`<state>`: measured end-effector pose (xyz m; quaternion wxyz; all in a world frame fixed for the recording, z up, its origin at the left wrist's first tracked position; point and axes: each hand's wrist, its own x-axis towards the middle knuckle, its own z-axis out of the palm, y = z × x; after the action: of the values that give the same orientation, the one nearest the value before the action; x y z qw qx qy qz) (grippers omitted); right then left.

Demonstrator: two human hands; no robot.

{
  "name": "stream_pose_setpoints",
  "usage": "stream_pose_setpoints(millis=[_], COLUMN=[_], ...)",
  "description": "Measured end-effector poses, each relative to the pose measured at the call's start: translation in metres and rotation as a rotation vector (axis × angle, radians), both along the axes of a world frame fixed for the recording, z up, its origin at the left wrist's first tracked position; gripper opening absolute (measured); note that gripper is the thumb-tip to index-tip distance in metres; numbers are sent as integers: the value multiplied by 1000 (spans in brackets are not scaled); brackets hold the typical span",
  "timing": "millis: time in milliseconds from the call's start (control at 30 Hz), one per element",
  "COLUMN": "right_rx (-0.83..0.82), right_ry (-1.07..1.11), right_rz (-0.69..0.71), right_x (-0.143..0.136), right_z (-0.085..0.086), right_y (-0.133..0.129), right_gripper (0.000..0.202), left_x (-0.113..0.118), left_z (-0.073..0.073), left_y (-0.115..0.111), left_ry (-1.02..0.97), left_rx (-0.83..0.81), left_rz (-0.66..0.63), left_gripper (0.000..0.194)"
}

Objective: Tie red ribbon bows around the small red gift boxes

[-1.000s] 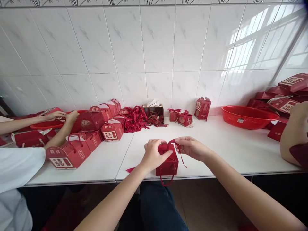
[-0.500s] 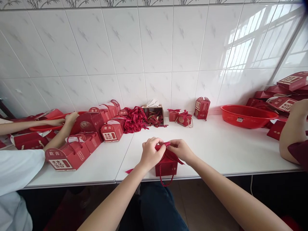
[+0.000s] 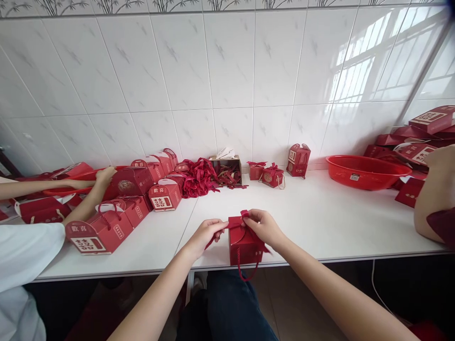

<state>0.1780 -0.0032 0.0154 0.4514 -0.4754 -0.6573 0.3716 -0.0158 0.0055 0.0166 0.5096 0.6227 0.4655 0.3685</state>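
Note:
A small red gift box (image 3: 241, 248) stands at the table's front edge, its twisted cord handle hanging down over the side. Across its top runs a red ribbon (image 3: 235, 223). My left hand (image 3: 206, 237) pinches one end of the ribbon and holds it out to the left of the box. On the other side, my right hand (image 3: 261, 226) grips the ribbon's loop over the box top, fingers closed. A ribbon tail hangs at the box's right side, below my right hand.
Left stand several red boxes (image 3: 122, 182), with a ribbon heap (image 3: 199, 177) beside them. An open carton (image 3: 227, 170) and two small bowed boxes (image 3: 273, 175) sit near the wall. A red basin (image 3: 368, 173) is at right. Other people's arms (image 3: 430, 199) show at both sides.
My left hand has moved left and down from the box top, drawing a ribbon end out. My right hand stays by the loop. More of the box top shows.

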Motion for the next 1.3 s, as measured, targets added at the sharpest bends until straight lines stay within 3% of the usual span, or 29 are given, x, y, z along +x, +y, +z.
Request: stream_pose_setpoints(millis=[133, 267, 433, 600, 767, 867, 1033, 1300], right_rx=[34, 105, 140, 98, 71, 73, 90, 188], right_ry=[-71, -131, -130, -49, 11, 66, 155, 34], right_rz=[-137, -113, -42, 0, 39, 7, -59, -116], right_x=[-9, -12, -7, -4, -3, -3, -4, -4], right_z=[-2, -3, -6, -6, -6, -9, -14, -15], right_y=[0, -5, -9, -5, -5, -3, -1, -5], right_gripper=[14, 13, 19, 35, 38, 29, 23, 21], left_x=[6, 30, 57, 48, 27, 22, 23, 31], left_z=[37, 70, 84, 63, 25, 10, 1, -10], left_y=[-13, -13, 9, 19, 9, 5, -2, -6], left_ry=[-38, -51, -6, 65, 97, 91, 95, 109], left_rx=[72, 173, 215, 243, 293, 352, 455, 604], left_rz=[-74, -142, -183, -82, -34, -4, -11, 91], left_gripper=[32, 27, 31, 41, 30, 24, 16, 5])
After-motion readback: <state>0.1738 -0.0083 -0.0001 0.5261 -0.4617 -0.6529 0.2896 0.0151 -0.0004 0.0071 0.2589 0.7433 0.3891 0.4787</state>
